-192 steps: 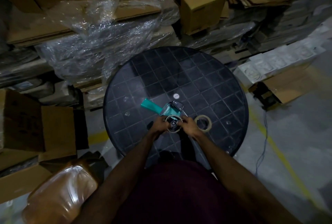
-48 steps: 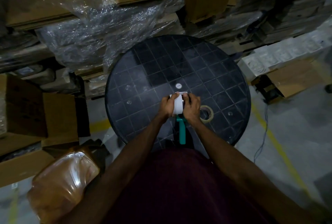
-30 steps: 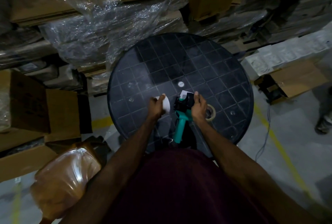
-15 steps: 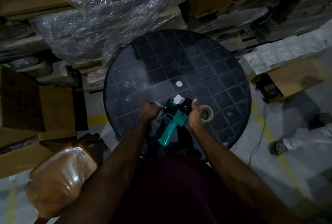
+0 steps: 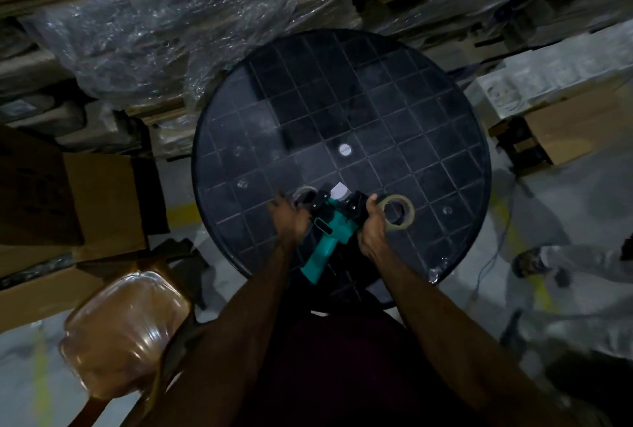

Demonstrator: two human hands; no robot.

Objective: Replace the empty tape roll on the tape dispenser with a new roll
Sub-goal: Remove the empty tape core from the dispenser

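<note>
Now the right hand (image 5: 373,226) curls round the black head of the teal tape dispenser (image 5: 329,226), held over the near edge of the round black table (image 5: 342,101). Left hand (image 5: 291,217) sits beside it at a pale tape ring (image 5: 303,193); blur hides whether it grips. Two rings counted: that one and a tan tape roll (image 5: 397,211) just right.

Tape dispenser and two rolls on the round table

The green and black tape dispenser (image 5: 330,226) lies with its handle pointing toward the person. A tan tape roll (image 5: 397,211) lies flat just right of it. A blurry ring (image 5: 305,194), maybe the empty roll, sits left.
</note>
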